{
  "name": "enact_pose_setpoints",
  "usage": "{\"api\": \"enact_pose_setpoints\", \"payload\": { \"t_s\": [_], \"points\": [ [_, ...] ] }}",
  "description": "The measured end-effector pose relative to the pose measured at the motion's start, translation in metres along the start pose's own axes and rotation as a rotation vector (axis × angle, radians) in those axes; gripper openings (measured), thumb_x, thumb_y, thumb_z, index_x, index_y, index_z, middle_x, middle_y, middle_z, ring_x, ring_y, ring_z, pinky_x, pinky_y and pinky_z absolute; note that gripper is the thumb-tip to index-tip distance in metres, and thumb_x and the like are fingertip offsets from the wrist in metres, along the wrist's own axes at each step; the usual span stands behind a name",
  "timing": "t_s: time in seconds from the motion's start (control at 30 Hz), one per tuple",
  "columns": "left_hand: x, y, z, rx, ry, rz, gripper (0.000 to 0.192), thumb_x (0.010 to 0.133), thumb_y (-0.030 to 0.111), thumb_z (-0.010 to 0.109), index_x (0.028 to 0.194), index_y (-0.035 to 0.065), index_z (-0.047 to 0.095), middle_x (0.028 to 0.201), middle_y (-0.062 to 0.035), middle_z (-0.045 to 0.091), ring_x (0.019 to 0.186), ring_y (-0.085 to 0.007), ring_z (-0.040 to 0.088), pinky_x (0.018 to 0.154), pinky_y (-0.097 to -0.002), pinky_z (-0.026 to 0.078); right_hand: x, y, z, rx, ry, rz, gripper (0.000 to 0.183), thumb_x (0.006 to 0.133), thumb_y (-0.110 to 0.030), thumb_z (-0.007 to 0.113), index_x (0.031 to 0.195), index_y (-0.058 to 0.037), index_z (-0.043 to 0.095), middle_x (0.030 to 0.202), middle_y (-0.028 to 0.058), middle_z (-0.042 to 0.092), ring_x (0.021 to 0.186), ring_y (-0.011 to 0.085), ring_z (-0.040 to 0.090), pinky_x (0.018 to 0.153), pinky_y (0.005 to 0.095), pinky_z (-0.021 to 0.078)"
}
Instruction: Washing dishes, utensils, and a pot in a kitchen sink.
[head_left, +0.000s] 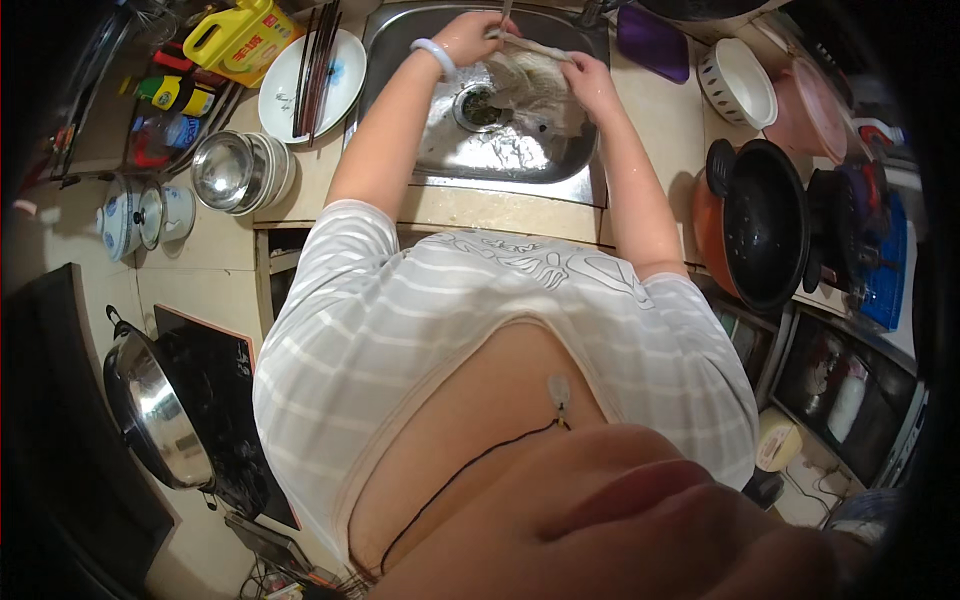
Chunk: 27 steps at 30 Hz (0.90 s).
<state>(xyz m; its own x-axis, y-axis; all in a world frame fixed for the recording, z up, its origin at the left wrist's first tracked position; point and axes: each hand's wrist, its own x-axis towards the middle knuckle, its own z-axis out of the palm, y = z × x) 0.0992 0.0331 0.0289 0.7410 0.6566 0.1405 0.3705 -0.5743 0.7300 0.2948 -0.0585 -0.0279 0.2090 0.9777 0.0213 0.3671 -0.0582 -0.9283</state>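
Over the stainless steel sink (517, 161), a wet, pale cloth (544, 75) hangs between my two hands. My left hand (472, 37), with a pale bangle (435, 54) at its wrist, grips the cloth's upper left part beside the thin stream from the tap. The cloth's upper right corner is pinched in my right hand (590, 81). Below the cloth, the round drain (481, 106) holds dark green scraps, and a small dark bit lies on the wet sink floor to its right. The cloth's lower part spreads into the basin; whether it touches the bottom I cannot tell.
Left of the sink, chopsticks (315, 75) lie across a white plate (276, 101), near stacked metal bowls (225, 172) and a yellow oil jug (244, 45). To the right are a purple board (651, 43), a white oval basket (739, 82), a pink container (806, 112) and an orange-black pot (765, 225).
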Motion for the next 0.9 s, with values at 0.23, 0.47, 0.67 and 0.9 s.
{"api": "enact_pose_setpoints", "payload": {
  "t_s": [0.23,0.47,0.67,0.9],
  "points": [
    [-0.049,-0.043,0.000,-0.163,0.043,-0.260,0.043,0.069,-0.012,0.044,0.109,0.0040,0.047,0.104,-0.0097,0.054,0.100,-0.0177,0.050,0.077,-0.0293,0.044,0.026,-0.063,0.031,-0.324,-0.269,-0.130,0.026,0.076,-0.020,0.055,0.089,0.0030,0.057,0.068,0.0047,0.055,0.062,0.0113,0.046,0.058,0.0257,0.0387],
    [-0.053,-0.070,0.010,-0.381,0.302,-0.379,0.017,0.075,0.010,0.044,0.081,0.0014,0.057,0.067,-0.0018,0.054,0.062,-0.0100,0.048,0.058,-0.0237,0.038,0.040,-0.046,0.033,-0.154,-0.140,-0.094,0.031,0.073,-0.023,0.055,0.091,0.0021,0.058,0.073,0.0091,0.058,0.065,0.0170,0.052,0.062,0.0288,0.0403],
    [-0.032,-0.060,0.014,-0.712,0.298,-0.159,0.017,0.076,0.015,0.044,0.071,0.0002,0.052,0.061,-0.0012,0.048,0.060,-0.0100,0.042,0.057,-0.0235,0.035,0.004,-0.071,0.019,-0.074,0.248,-0.086,0.034,0.072,-0.026,0.054,0.090,0.0018,0.058,0.079,0.0165,0.060,0.072,0.0242,0.057,0.067,0.0294,0.0426],
    [-0.021,-0.039,0.058,-0.278,0.241,-0.238,0.020,0.080,0.020,0.050,0.088,0.0023,0.053,0.068,0.0004,0.053,0.059,-0.0091,0.046,0.055,-0.0238,0.038,0.009,-0.059,-0.011,-0.323,0.129,-0.199,0.029,0.071,-0.023,0.056,0.087,0.0009,0.058,0.070,0.0138,0.059,0.065,0.0202,0.056,0.061,0.0282,0.0429]
  ]
}}
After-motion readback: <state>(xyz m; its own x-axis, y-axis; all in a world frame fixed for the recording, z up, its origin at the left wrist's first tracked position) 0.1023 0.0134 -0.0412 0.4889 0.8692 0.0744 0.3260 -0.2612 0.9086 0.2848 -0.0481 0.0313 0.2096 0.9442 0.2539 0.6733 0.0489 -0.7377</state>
